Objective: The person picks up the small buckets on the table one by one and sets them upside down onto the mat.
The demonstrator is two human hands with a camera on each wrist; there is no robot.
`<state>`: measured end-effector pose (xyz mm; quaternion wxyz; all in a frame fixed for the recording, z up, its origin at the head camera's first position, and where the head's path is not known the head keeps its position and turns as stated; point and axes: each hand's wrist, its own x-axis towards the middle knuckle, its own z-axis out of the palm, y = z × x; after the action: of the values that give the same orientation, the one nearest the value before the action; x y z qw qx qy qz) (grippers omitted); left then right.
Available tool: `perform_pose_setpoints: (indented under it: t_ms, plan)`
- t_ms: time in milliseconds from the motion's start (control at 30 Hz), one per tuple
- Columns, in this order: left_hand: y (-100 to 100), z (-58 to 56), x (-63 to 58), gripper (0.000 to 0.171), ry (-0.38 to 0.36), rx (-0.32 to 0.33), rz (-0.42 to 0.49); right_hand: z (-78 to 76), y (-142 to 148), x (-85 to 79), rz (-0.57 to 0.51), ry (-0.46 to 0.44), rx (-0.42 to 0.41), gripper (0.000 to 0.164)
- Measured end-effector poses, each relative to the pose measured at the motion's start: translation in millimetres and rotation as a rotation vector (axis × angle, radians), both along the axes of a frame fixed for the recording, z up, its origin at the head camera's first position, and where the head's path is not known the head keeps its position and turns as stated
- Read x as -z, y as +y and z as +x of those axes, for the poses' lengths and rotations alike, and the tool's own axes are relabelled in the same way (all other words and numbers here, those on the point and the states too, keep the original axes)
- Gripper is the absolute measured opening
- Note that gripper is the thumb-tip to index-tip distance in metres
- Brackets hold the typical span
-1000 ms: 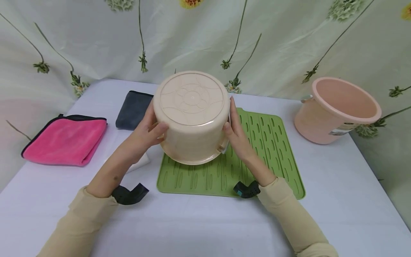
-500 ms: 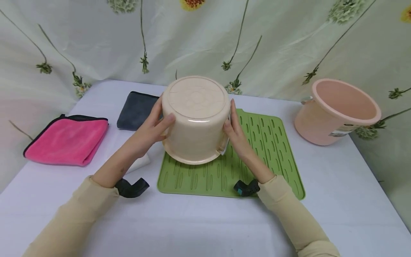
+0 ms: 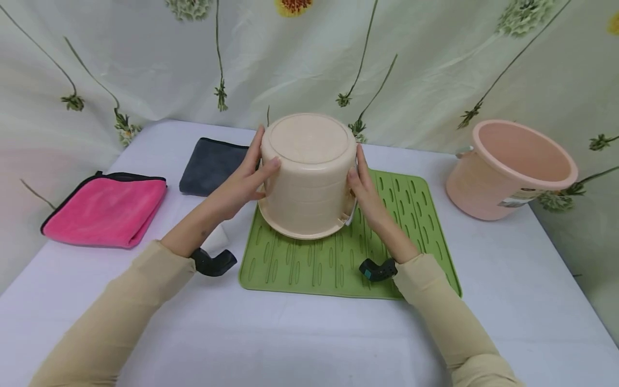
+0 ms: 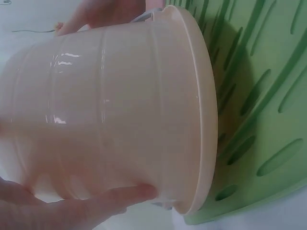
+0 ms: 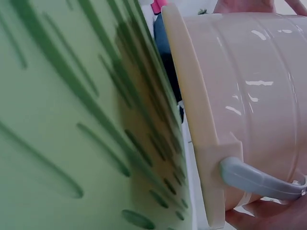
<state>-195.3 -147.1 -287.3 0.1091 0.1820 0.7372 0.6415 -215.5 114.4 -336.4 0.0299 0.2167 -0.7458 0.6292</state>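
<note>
Bucket [image 3: 307,201] hangs upside down just above mat [image 3: 290,266], L hand [image 3: 244,180] & R hand [image 3: 366,188] w/ fingers [image 3: 253,148] part-spread, gripping opp sides, prob b/c it's wide.

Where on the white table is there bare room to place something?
The white table is bare in front of the rectangular green mat, between the beige sleeves, and right of the mat, in front of the pink plastic bucket. Crowded: over the mat, where the left hand and right hand hold the upturned cream plastic bucket, near the folded grey cloth.
</note>
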Motion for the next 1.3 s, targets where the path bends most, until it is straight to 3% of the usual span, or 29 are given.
perform_pose_setpoints:
  t_ms: [300, 433, 733, 967, 1133, 1300]
  plan:
    - [4.7, -2.2, 12.4, 0.082, 0.014, -0.038, -0.006, -17.3, 5.6, 9.5, 0.009, -0.017, -0.102, 0.099]
    - [8.0, -0.3, 14.6, 0.084, 0.031, -0.058, 0.003, -25.7, 8.3, 4.2, 0.005, -0.042, -0.173, 0.099]
    - [15.8, 1.3, 20.9, 0.086, 0.078, -0.112, 0.011, -28.3, 11.3, -9.2, -0.001, -0.071, -0.274, 0.095]
    - [25.3, 6.1, 22.7, 0.090, 0.199, -0.207, -0.043, -40.5, 11.9, -3.2, -0.060, -0.098, -0.327, 0.104]
    - [29.8, 12.5, 22.6, 0.089, 0.201, -0.249, -0.028, -45.5, 10.7, -0.1, -0.129, -0.143, -0.380, 0.111]
    - [30.6, 17.0, 25.4, 0.087, 0.195, -0.251, -0.059, -58.0, 14.1, 18.6, -0.152, -0.154, -0.361, 0.108]
